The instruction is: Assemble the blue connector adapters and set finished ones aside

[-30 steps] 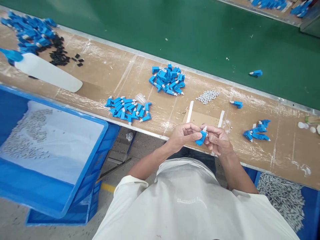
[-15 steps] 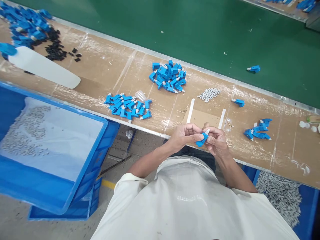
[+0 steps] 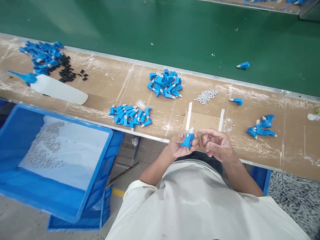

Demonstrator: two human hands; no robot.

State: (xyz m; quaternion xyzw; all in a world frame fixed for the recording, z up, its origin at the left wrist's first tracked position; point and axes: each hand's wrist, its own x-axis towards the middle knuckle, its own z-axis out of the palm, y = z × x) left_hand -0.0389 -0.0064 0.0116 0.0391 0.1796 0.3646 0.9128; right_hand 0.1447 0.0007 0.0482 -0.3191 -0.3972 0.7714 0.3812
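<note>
A blue plastic part [image 3: 187, 140] with a white tip pointing up is held in my left hand [image 3: 179, 145], over the table's near edge. Close to its right is my right hand [image 3: 218, 144], its fingers curved and apart, with nothing visible between them. Beyond both hands lies a cardboard sheet [image 3: 203, 121] with a white strip at each side. A small pile of grey-white pieces [image 3: 206, 96] sits past the sheet. Blue parts form one heap [image 3: 165, 83] further back and another [image 3: 130, 116] nearer on the left.
A white bottle with a blue nozzle [image 3: 60, 88] lies at the left, near black pieces [image 3: 67, 69] and more blue parts [image 3: 42, 55]. Several blue parts [image 3: 263, 126] are at the right. Blue bins [image 3: 100, 156] stand below the table. Behind runs a green surface [image 3: 180, 36].
My right hand has let go of the blue part and moved slightly right. My left hand now holds the part alone, turned more upright. The whole view has shifted.
</note>
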